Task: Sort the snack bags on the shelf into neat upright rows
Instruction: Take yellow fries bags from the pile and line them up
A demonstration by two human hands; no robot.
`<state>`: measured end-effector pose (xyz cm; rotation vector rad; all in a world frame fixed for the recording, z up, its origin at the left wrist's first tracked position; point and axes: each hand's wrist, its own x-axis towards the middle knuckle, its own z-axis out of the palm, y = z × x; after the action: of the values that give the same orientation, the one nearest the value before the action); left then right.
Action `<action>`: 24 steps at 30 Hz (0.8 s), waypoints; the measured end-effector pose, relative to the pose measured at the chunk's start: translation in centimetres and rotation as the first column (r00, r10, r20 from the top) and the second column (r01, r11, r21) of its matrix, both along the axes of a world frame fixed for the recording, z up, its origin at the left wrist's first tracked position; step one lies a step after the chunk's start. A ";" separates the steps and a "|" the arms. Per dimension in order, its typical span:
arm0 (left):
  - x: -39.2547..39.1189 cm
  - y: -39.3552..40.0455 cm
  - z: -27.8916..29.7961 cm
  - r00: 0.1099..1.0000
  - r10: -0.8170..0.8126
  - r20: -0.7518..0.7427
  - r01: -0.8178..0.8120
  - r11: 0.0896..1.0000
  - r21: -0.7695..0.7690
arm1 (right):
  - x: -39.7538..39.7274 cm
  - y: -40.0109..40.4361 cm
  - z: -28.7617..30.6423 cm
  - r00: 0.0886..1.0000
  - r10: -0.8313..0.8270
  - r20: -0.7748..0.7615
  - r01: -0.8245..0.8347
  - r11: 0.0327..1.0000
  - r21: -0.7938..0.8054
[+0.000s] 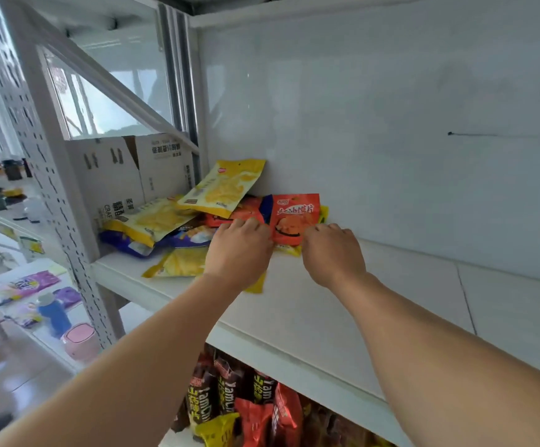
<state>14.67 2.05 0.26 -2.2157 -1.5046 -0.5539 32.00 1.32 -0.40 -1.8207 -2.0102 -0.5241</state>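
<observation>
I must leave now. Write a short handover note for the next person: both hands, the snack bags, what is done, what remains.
Left hand and right hand: both hold the orange bag upright near the back wall.
Other bags: yellow bags, a blue bag and more lie in a loose pile on the shelf, beside the cardboard box.
Done: no finished row visible.
Left: stand every bag up in rows.

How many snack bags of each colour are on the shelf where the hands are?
Bags I can tell apart on the white shelf; the pile overlaps, so some may be hidden:
Yellow bags: 4
Orange-red bags: 2
Blue-purple bags: 1
Total: 7
</observation>
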 end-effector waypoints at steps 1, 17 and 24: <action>-0.6 1.5 0.2 1.000 0.013 0.020 -0.013 1.000 -0.011 | -0.7 1.6 0.1 0.999 0.016 -0.051 -0.016 1.000 0.010; -12.5 19.1 2.8 0.864 0.187 0.467 -0.097 0.973 -0.209 | -13.7 19.0 4.8 0.587 -0.174 -0.790 0.093 0.985 -0.148; -19.5 23.9 1.4 0.873 0.335 0.355 -0.188 0.902 -0.388 | -16.8 22.1 2.8 0.507 -0.404 -0.761 0.206 0.914 -0.348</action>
<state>-4.79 25.94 1.69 -2.1629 -2.2414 -0.7549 15.24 23.41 2.41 -2.0082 -1.1008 0.4639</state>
